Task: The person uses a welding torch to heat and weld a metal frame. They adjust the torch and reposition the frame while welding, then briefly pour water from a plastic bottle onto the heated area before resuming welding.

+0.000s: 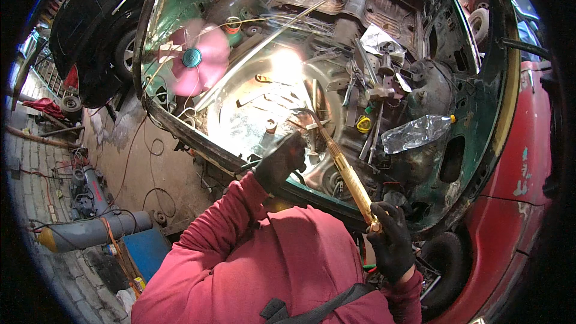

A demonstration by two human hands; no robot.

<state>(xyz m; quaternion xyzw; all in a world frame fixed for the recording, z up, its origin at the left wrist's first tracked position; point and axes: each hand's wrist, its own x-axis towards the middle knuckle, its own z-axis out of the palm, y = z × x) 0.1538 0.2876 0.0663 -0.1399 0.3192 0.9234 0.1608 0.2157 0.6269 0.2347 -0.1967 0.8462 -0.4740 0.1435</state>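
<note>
My right hand [393, 243], in a dark glove, is wrapped round the rear end of a brass gas torch [349, 179], beside its valve knob. The torch slants up and left over the green car body's open rear, and its thin neck bends over the round floor well [225, 111]. My left hand [281, 161], gloved too, is closed over the well's near rim, below the torch's bent tip. What its fingers hold is hidden. Loose metal pieces [255, 98] and a short cylindrical part [270, 126] lie in the brightly lit well.
A pink-bladed fan [192, 57] stands at the left of the car body. Several hand tools [354, 84] lie right of the well, near a clear plastic bottle [417, 134]. A grey gas cylinder [120, 225] lies at the lower left; a red car panel [510, 174] stands on the right.
</note>
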